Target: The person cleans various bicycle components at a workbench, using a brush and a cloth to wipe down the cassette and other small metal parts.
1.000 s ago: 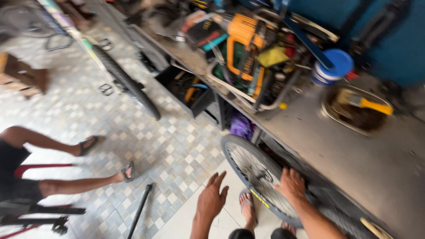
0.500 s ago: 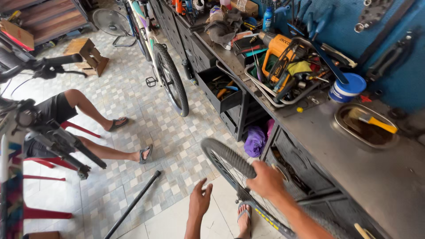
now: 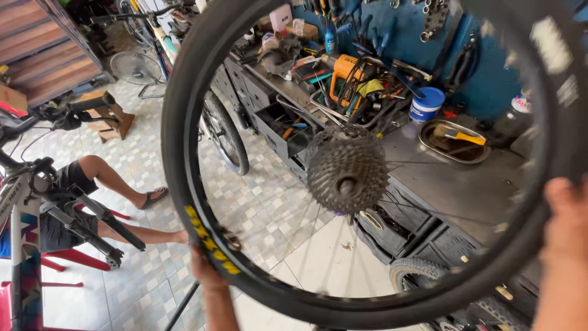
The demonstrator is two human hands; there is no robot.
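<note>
the wheel (image 3: 184,184) fills most of the view, held upright close to the camera, its black tyre with yellow marks on the rim at lower left. it stands in the way of much of the workshop behind; the scene is seen through its thin spokes. the cassette (image 3: 346,168) sits at the hub, centre, facing the camera.

behind the wheel, far right, a grey workbench (image 3: 453,190) runs along a blue tool wall (image 3: 404,37). a bike (image 3: 37,202) on a stand is at near left, and a seated person's legs (image 3: 116,184) stretch over the tiled floor (image 3: 153,276) behind it. a second wheel (image 3: 225,135) leans by the bench, far centre. a fan (image 3: 136,68) stands far left. on the bench lie an orange tool (image 3: 343,73), a metal tray (image 3: 453,142) and a blue tub (image 3: 427,104).

the left hand (image 3: 205,260) is closed around the tyre at the lower left, fingers wrapped over the rim. the right hand (image 3: 566,214) grips the tyre at the right edge; blurred, fingers curled onto it.
</note>
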